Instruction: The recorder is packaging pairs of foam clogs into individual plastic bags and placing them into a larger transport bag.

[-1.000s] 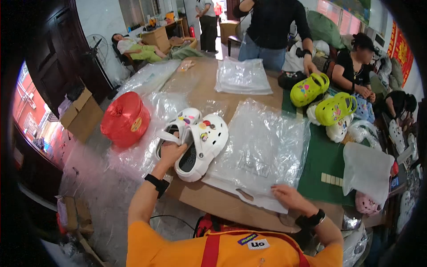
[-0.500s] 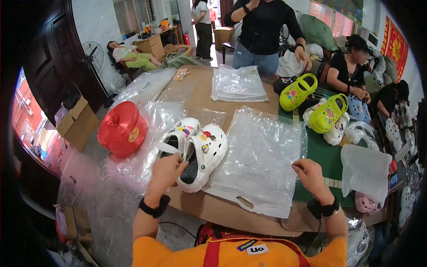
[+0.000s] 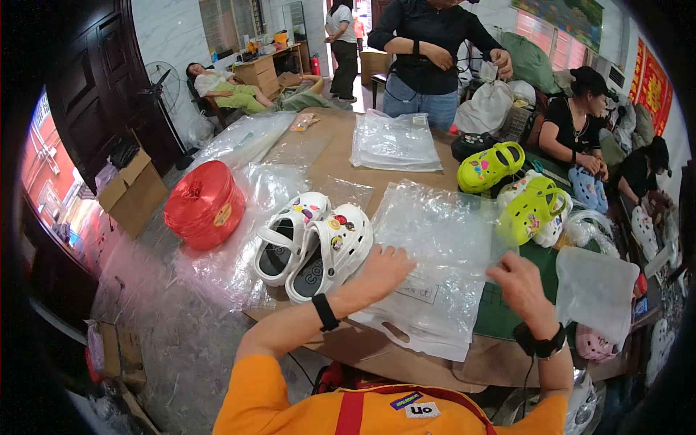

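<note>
A clear plastic bag (image 3: 442,326) with a handle slot lies on the table in front of me. My left hand (image 3: 383,275) is at the bag's left side, fingers curled over the film; their tips are partly hidden. On the other side, my right hand (image 3: 518,284) pinches the bag's right edge. Between both hands the film is creased and slightly raised. A pair of white clogs, the left clog (image 3: 278,262) and the right clog (image 3: 353,245), both with colourful charms, stands just left of my left hand.
A roll of red plastic twine (image 3: 205,205) sits on plastic sheeting at the left. Stacked clear bags (image 3: 395,141) lie at the far side. Yellow-green clogs (image 3: 528,212), a green mat (image 3: 495,312) and a frosted bag (image 3: 596,290) are at right. Other people are around the table.
My left hand has let go of the white clogs and moved right onto the plastic bag. My right hand has come to its right edge. The film has become creased between them.
</note>
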`<state>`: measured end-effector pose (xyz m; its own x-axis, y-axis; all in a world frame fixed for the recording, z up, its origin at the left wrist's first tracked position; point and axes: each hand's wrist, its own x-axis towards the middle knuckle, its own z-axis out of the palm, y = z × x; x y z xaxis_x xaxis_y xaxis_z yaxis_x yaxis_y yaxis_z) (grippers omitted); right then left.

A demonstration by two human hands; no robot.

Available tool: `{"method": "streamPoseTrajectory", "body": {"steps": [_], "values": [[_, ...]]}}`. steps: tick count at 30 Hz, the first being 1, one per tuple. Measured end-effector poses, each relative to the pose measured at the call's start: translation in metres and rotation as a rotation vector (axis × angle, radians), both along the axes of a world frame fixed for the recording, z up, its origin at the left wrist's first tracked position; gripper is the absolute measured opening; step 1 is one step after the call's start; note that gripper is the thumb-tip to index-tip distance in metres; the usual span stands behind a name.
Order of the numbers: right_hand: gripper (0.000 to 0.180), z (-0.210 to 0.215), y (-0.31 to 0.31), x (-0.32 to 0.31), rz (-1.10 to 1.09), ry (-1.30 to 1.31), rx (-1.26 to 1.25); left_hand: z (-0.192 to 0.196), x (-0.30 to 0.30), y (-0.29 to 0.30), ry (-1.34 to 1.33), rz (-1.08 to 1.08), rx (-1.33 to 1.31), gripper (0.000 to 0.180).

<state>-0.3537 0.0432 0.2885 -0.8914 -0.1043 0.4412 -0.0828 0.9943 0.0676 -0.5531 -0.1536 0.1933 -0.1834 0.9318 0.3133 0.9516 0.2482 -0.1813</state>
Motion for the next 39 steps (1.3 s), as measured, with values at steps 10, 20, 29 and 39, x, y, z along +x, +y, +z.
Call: {"method": "streamPoseTrajectory", "body": {"steps": [10, 20, 29, 39], "values": [[0.029, -0.008, -0.02, -0.031, -0.031, 0.202, 0.12, 0.082, -0.018, 0.016, 0.204, -0.055, 0.405, 0.043], [0.016, -0.052, 0.006, -0.037, -0.115, 0.053, 0.223, 0.042, -0.039, -0.018, 0.133, 0.15, 0.055, 0.036], [0.026, -0.021, 0.004, -0.033, -0.309, 0.2, -0.076, 0.065, -0.06, -0.046, -0.036, 0.31, 0.24, 0.032], [0.071, -0.046, 0.016, -0.048, -0.064, -0.137, -0.609, 0.028, -0.061, -0.166, -0.519, 0.657, 0.604, 0.038]]}}
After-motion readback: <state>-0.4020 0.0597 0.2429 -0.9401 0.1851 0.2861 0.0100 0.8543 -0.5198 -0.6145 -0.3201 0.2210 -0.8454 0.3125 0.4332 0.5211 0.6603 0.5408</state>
